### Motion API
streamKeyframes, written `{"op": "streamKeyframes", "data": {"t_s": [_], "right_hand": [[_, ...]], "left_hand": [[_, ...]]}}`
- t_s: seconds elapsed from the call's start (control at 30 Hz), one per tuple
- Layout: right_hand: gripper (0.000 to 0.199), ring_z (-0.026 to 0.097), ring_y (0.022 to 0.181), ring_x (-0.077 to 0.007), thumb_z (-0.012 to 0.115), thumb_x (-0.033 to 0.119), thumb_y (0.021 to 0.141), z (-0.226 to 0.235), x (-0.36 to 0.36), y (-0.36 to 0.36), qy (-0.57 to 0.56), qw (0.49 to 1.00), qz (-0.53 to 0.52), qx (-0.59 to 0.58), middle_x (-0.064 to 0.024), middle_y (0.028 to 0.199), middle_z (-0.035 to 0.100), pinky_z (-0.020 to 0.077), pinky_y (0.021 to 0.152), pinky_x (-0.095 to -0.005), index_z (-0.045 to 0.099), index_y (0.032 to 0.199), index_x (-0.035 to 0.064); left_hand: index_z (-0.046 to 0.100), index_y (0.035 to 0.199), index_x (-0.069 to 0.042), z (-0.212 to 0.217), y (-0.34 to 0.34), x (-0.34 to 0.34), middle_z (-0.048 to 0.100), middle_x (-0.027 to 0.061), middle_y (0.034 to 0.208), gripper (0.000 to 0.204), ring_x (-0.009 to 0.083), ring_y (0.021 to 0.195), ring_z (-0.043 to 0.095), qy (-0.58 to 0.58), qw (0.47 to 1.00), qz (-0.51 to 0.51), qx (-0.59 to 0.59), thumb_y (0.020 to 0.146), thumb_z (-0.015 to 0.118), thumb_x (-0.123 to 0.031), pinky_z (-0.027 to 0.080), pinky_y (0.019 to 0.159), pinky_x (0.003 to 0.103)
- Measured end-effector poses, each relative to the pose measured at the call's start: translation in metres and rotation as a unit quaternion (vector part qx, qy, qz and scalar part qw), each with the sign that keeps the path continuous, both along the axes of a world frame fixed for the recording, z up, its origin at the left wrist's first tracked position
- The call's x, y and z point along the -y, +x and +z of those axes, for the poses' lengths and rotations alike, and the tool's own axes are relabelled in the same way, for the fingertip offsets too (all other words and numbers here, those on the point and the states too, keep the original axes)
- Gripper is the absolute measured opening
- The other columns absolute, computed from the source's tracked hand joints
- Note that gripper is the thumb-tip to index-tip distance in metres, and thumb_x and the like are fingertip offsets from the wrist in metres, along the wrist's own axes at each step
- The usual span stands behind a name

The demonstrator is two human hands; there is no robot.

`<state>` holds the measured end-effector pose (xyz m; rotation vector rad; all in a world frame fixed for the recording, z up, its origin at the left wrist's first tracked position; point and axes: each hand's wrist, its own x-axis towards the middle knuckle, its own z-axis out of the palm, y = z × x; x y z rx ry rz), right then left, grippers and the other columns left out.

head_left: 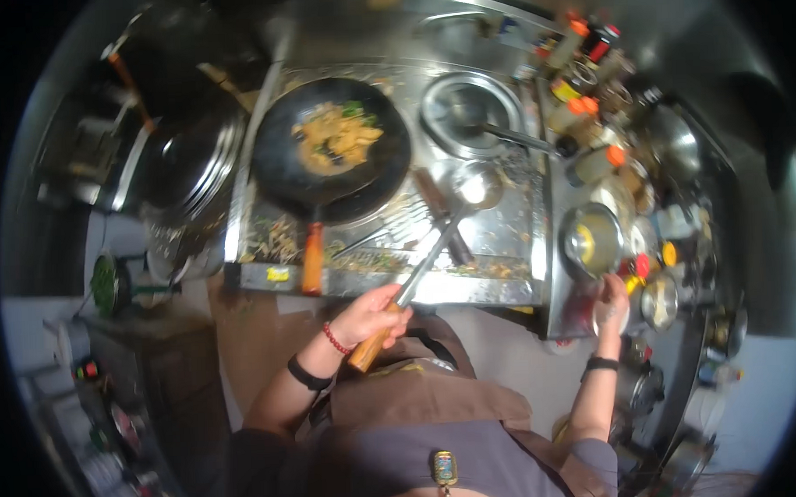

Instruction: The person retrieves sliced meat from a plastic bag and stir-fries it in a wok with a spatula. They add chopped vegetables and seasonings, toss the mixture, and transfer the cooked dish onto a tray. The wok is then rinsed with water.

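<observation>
My left hand is closed around the wooden handle of a metal ladle. Its bright round bowl rests over the stove top, to the right of the wok. Sliced yellowish food with bits of green lies in the dark wok, whose wooden handle points toward me. Over at the right, my right hand is at the near edge of a round metal container with something yellow inside. Its fingers are blurred, so whether they grip anything is unclear.
A metal pot with a second ladle in it sits at the back right of the stove. Seasoning bottles and jars crowd the right-hand shelf. A large lidded pot stands left of the wok. Food scraps litter the stove top.
</observation>
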<state>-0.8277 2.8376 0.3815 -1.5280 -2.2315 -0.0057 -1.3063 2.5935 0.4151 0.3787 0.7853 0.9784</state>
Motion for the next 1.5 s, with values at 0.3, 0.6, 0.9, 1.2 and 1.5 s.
{"op": "streamKeyframes", "data": {"t_s": [0.3,0.6,0.9,1.2,1.5], "right_hand": [[0.028,0.062,0.101,-0.0198,0.057,0.007,0.092,0.035,0.114,-0.180,-0.315,0.897,0.157,-0.267,-0.0095,0.110,0.064,0.0503,0.088,-0.0327,0.058,0.120,0.0008],[0.020,0.044,0.042,-0.0097,0.058,0.007,0.089,0.069,0.132,-0.357,-0.644,0.611,0.131,-0.441,-0.0024,0.070,0.049,0.0365,0.033,-0.0262,0.046,0.105,0.0042],[0.043,0.064,0.099,-0.0387,0.060,0.006,0.083,-0.020,0.102,-0.413,-0.369,0.880,0.279,-0.110,-0.0275,0.106,0.063,0.0513,0.083,-0.0411,0.047,0.123,-0.0054],[0.037,0.065,0.069,-0.0403,0.053,0.015,0.094,0.090,0.098,-0.235,-0.200,0.904,0.286,0.248,-0.0230,0.077,0.065,0.0521,0.061,-0.0486,0.052,0.130,0.0121],[0.051,0.062,0.094,-0.0428,0.067,0.007,0.077,0.059,0.029,-0.324,-0.212,0.917,0.326,0.091,-0.0274,0.100,0.063,0.0507,0.081,-0.0437,0.052,0.126,0.0022]], "left_hand": [[0.041,0.136,-0.002,0.001,-0.011,0.003,0.055,0.0047,0.109,0.051,0.0085,0.091,0.054,0.199,0.962,0.159,-0.100,0.089,0.059,-0.002,0.047,0.082,0.025],[0.054,0.126,0.000,-0.026,-0.039,-0.016,0.058,0.0138,0.122,0.038,0.0246,0.117,0.054,0.298,0.713,0.327,-0.544,0.089,0.062,-0.009,0.041,0.101,0.035],[0.052,0.112,-0.005,-0.076,-0.089,0.037,0.060,0.0072,0.084,0.025,0.0124,0.064,0.056,-0.078,0.924,0.371,0.054,0.090,0.062,-0.013,0.046,0.055,0.025],[0.052,0.096,-0.006,-0.019,-0.085,0.116,0.055,0.0046,0.073,0.012,0.0113,0.051,0.050,-0.057,0.931,0.360,-0.010,0.088,0.060,-0.007,0.038,0.041,0.026],[0.053,0.101,-0.005,-0.070,-0.088,0.103,0.053,0.0026,0.070,0.011,0.0099,0.051,0.047,-0.002,0.939,0.343,0.000,0.092,0.057,-0.010,0.035,0.043,0.025]]}}
